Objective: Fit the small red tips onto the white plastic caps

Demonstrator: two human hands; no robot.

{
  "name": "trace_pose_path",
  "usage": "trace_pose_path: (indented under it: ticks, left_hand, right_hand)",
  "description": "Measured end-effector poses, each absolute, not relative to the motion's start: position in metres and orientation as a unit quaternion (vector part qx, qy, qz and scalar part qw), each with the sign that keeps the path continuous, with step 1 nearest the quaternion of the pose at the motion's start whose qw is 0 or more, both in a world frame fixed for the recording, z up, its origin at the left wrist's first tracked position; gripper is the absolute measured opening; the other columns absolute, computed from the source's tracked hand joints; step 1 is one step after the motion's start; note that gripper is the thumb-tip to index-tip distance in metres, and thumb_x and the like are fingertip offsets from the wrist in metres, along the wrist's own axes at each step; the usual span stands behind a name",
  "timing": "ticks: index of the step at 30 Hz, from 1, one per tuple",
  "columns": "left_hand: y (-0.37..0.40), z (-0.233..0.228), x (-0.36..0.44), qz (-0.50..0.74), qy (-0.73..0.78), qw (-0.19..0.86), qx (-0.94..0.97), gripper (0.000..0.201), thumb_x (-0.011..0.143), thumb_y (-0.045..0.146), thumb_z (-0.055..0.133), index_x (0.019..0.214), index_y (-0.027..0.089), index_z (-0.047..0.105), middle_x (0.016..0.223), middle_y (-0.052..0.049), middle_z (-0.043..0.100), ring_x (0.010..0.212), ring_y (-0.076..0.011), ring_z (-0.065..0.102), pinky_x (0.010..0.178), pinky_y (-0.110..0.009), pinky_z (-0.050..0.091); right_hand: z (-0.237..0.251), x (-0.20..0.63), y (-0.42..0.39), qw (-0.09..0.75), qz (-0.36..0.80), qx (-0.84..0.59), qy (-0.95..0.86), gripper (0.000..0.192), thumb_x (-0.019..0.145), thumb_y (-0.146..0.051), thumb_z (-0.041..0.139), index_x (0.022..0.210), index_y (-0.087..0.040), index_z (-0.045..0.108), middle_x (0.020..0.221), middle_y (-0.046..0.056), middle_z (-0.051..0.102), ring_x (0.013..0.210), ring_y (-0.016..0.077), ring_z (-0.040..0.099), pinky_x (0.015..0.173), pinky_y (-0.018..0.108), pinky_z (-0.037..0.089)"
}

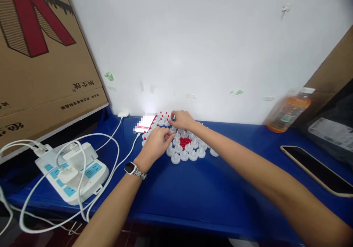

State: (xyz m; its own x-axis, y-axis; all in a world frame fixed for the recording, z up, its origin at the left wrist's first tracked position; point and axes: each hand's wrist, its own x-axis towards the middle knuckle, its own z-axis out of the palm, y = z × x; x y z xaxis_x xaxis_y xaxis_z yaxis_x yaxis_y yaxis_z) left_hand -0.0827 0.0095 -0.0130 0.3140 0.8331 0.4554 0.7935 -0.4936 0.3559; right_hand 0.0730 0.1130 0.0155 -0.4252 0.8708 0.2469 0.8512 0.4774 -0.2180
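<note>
Many small white nozzle caps (184, 155), round with a short spout on top, stand grouped on the blue table. Amid them lies a heap of tiny red tip caps (185, 143). Toward the wall and left, other nozzle caps (161, 122) carry red tips on their spouts. My left hand (157, 143), with a watch on its wrist, has its fingers curled together at the left side of the group. My right hand (182, 120) reaches over the far side, thumb and fingertips pinched beside the red-tipped caps. Whatever sits between either hand's fingers is too small to make out.
A lit phone (145, 123) lies against the wall. At left are a white power strip (93, 173) with looping cables and a cardboard box (52, 66). An orange drink bottle (291, 110) and a dark-screened phone (317, 169) are at right.
</note>
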Motion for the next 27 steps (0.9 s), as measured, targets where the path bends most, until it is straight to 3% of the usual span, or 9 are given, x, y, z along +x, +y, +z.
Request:
trace_pose_path:
  ticks: [3,8,11,15,18,23,27]
  left_hand:
    - [0.011,-0.017,-0.083,0.298,0.503,0.033,0.811,0.027,0.095,0.034,0.053,0.072,0.021,0.059,0.069,-0.002,0.061,0.075,-0.0215,0.058,0.070,-0.035,0.042]
    - [0.012,-0.016,-0.089,0.317,0.521,0.013,0.792,0.021,0.096,0.032,0.051,0.081,0.021,0.060,0.077,-0.003,0.063,0.081,-0.0234,0.058,0.074,-0.038,0.045]
    - [0.010,-0.017,-0.087,0.368,0.534,-0.024,0.761,0.015,0.096,0.032,0.052,0.101,0.021,0.060,0.101,-0.008,0.064,0.099,-0.0271,0.057,0.086,-0.043,0.046]
    - [0.005,-0.017,-0.077,0.414,0.524,-0.005,0.744,0.040,0.094,0.040,0.056,0.128,0.019,0.048,0.124,-0.013,0.058,0.110,-0.0285,0.056,0.095,-0.044,0.046]
    - [0.000,-0.016,-0.068,0.376,0.499,0.046,0.779,0.042,0.098,0.043,0.050,0.133,0.020,0.046,0.116,-0.011,0.062,0.105,-0.0277,0.059,0.094,-0.045,0.046]
    - [-0.007,-0.016,-0.057,0.359,0.421,0.081,0.829,0.035,0.103,0.041,0.041,0.132,0.022,0.048,0.109,-0.009,0.062,0.101,-0.0241,0.060,0.093,-0.041,0.047]
    - [-0.012,-0.013,-0.055,0.381,0.374,0.087,0.841,0.035,0.103,0.040,0.043,0.133,0.022,0.045,0.108,-0.008,0.061,0.095,-0.0206,0.060,0.087,-0.036,0.050]
  right_hand:
    - [0.009,0.051,0.131,0.135,0.011,-0.517,-0.845,0.028,0.089,-0.039,0.056,0.101,-0.016,0.067,0.103,0.014,0.073,0.100,0.0296,0.064,0.090,0.041,0.038]
    - [0.010,0.053,0.129,0.144,0.006,-0.521,-0.841,0.024,0.094,-0.031,0.049,0.101,-0.017,0.066,0.102,0.013,0.073,0.101,0.0275,0.063,0.095,0.041,0.034]
    - [0.016,0.067,0.107,0.216,0.032,-0.524,-0.823,0.024,0.095,-0.033,0.046,0.102,-0.019,0.064,0.092,0.008,0.073,0.091,0.0232,0.064,0.088,0.036,0.037]
    - [0.020,0.091,0.057,0.332,0.155,-0.488,-0.792,0.019,0.092,-0.034,0.049,0.093,-0.019,0.061,0.075,0.001,0.065,0.070,0.0166,0.058,0.070,0.028,0.040]
    - [0.016,0.108,0.020,0.376,0.214,-0.436,-0.790,0.021,0.096,-0.037,0.044,0.094,-0.020,0.057,0.072,-0.001,0.060,0.067,0.0150,0.055,0.067,0.026,0.040]
    - [0.003,0.126,-0.006,0.403,0.142,-0.415,-0.803,0.025,0.101,-0.038,0.035,0.087,-0.022,0.049,0.079,0.000,0.058,0.072,0.0151,0.051,0.072,0.027,0.038]
    - [-0.002,0.126,-0.005,0.432,0.153,-0.407,-0.790,0.032,0.103,-0.041,0.031,0.077,-0.023,0.038,0.069,-0.002,0.047,0.064,0.0138,0.044,0.066,0.026,0.035]
